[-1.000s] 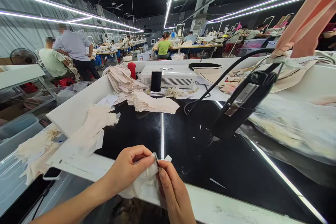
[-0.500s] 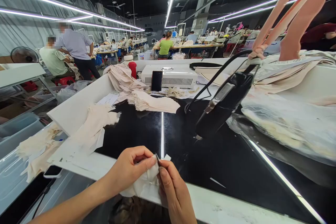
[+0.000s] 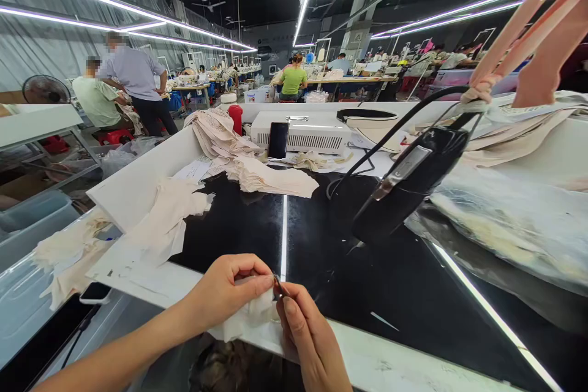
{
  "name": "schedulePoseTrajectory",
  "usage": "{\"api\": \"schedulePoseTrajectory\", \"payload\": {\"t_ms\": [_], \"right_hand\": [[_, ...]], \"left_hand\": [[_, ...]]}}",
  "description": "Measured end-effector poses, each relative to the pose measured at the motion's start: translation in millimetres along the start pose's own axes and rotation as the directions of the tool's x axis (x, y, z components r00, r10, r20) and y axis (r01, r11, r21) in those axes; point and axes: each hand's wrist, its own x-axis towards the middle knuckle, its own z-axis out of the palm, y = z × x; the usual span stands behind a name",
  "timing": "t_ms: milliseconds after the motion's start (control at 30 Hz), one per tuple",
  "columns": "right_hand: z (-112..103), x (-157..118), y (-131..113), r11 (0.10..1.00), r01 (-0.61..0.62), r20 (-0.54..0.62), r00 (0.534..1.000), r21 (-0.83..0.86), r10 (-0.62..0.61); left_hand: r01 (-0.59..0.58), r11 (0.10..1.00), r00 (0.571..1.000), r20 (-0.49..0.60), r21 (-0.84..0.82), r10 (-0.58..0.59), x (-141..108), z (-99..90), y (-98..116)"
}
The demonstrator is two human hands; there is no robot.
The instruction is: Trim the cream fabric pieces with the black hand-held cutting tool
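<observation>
My left hand (image 3: 234,291) pinches a pale piece of fabric (image 3: 250,318) over the front edge of the table. Close beside it, my right hand (image 3: 307,327) is closed on a small dark metal tool (image 3: 277,288), whose tip meets the left fingertips. Much of the tool is hidden by the fingers, so its kind is unclear. The fabric hangs below the left hand. Beyond the hands lies the black tabletop (image 3: 248,226).
Stacked beige fabric pieces (image 3: 275,177) lie beyond my hands, more (image 3: 165,214) at left. A black handheld device (image 3: 413,177) hangs at right near a plastic bag (image 3: 528,214). A phone (image 3: 278,140) leans on a white box (image 3: 316,135). People sit farther back.
The view has shifted slightly, and the hanging device appears farther right. The white scrap by my right fingers no longer shows, and more of the dark tool is visible.
</observation>
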Motion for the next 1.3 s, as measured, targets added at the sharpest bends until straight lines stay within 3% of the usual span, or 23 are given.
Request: {"api": "schedulePoseTrajectory", "payload": {"t_ms": [333,700,967,1300], "right_hand": [[-5.8,0.7,-7.2,0.993,0.084,0.074,0.994,-0.089,-0.077],[-19.9,5.8,-10.8,0.989,0.042,0.22,0.976,-0.144,-0.009],[-29.3,9.6,-20.0,0.982,0.035,0.375,0.926,-0.186,0.038],[-31.0,9.9,-22.0,0.981,0.009,0.41,0.909,-0.193,0.072]], "left_hand": [[0.06,0.997,0.998,0.032,0.045,-0.062,-0.5,-8.9,-2.5],[0.113,0.986,0.981,0.143,0.124,-0.131,0.6,-20.9,6.8],[0.166,0.976,0.947,0.252,0.141,-0.198,1.6,-29.6,10.6],[0.149,0.977,0.933,0.306,0.153,-0.19,2.9,-33.3,13.4]]}}
